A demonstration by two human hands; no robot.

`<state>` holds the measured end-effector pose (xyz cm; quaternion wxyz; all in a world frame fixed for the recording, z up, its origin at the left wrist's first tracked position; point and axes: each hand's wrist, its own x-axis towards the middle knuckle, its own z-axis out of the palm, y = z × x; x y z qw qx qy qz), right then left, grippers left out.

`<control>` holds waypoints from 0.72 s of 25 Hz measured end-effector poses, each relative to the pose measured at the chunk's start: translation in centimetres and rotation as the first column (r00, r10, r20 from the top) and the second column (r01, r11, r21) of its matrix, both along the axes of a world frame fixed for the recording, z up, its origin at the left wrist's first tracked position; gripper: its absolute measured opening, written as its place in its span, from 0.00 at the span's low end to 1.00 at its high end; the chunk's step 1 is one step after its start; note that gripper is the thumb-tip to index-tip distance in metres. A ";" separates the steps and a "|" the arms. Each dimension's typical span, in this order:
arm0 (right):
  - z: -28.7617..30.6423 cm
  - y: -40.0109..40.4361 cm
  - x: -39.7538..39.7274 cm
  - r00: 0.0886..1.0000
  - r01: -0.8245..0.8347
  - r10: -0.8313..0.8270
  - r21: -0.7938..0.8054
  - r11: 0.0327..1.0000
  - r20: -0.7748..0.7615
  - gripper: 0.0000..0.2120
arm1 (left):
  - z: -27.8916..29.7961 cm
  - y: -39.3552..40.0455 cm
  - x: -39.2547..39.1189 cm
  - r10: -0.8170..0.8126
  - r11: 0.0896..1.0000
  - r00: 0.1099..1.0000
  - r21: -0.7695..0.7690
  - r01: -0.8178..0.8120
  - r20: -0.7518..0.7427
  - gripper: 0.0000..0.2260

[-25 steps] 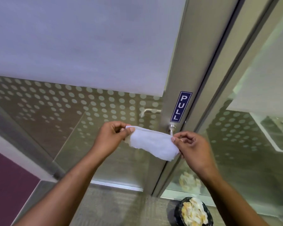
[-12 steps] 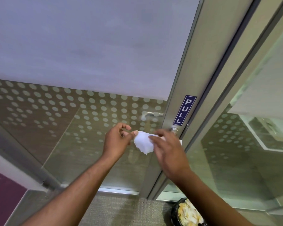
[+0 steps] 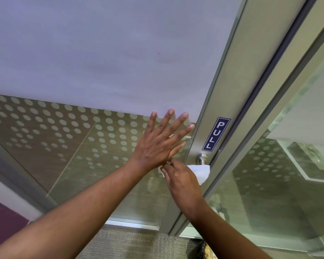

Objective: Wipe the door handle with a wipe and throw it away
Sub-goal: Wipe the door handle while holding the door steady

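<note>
- Glass door: upper part frosted matte, below it a pale dot pattern; brushed aluminium stile along its right edge.
- Left hand: flat, fingers spread, nothing in its grip, in front of the glass.
- Right hand: grip closed on the wipe, a soft white crumpled sheet draped over the door handle.
- Handle: round satin-metal stub visible at stile; lever part hidden.
- Blue rectangular "PULL" sticker just above the handle.

Single head-worn wide-angle view, close to the glass door, facing forward and slightly down.
</note>
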<state>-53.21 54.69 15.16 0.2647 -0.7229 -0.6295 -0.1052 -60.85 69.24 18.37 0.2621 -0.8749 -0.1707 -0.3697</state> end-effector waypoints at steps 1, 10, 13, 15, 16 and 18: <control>-0.4 0.0 0.2 1.000 -0.007 0.008 0.033 0.999 -0.029 0.05 | -0.4 0.4 0.3 0.026 0.999 1.000 0.037 -0.026 0.000 0.31; -1.8 -2.7 5.1 0.987 -0.162 0.160 0.155 0.975 0.025 0.08 | -1.6 2.4 1.4 0.044 0.983 0.995 0.176 -0.059 0.084 0.33; -1.5 -2.3 5.1 0.983 -0.182 0.179 0.129 0.975 0.036 0.06 | -1.6 2.4 1.4 0.052 0.979 0.994 0.191 -0.069 0.092 0.33; -1.4 -1.5 3.9 0.980 -0.199 0.198 0.151 0.968 0.023 0.06 | -1.5 2.5 1.3 0.048 0.978 0.994 0.196 -0.067 0.098 0.33; -1.3 -1.2 3.3 0.981 -0.196 0.195 0.166 0.966 0.022 0.06 | -1.5 2.4 1.3 0.050 0.978 0.994 0.199 -0.068 0.097 0.34; -1.3 -1.1 2.8 0.982 -0.189 0.188 0.175 0.966 0.020 0.07 | -1.4 2.4 1.3 0.051 0.977 0.994 0.202 -0.069 0.095 0.34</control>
